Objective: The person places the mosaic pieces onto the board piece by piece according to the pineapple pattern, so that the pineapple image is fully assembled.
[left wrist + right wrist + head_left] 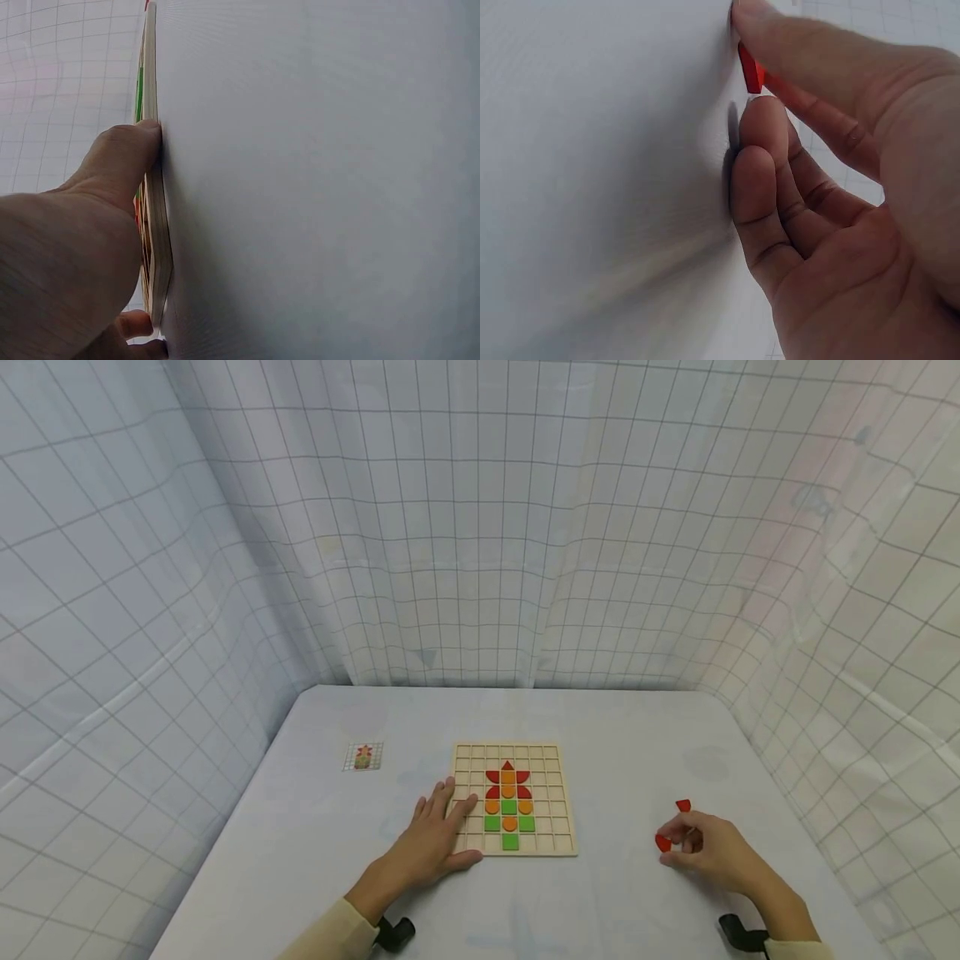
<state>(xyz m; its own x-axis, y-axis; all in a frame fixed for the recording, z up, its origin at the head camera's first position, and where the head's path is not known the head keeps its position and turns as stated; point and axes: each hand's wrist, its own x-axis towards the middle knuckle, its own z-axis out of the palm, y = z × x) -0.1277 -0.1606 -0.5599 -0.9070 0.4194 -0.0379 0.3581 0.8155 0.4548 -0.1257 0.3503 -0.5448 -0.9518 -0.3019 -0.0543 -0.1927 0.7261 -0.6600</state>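
A wooden grid board (555,835) lies mid-table, with red, orange and green flat pieces set in its squares as a figure. My left hand (431,843) rests at the board's left edge, fingers spread and straight, fingertips on its left part. In the left wrist view, the thumb (139,142) touches the board's near side. Off to the right, my right hand (708,852) pinches a small red piece (663,842) between thumb and forefinger, close to the tabletop. Its other fingers (754,184) are curled by the table. Another red piece (683,805) lies just beyond this hand.
A small pattern card (363,757) showing a similar coloured figure on a grid lies to the board's left. White cloth covers the table (600,727). Grid-patterned white curtains (480,527) hang behind it and on both sides.
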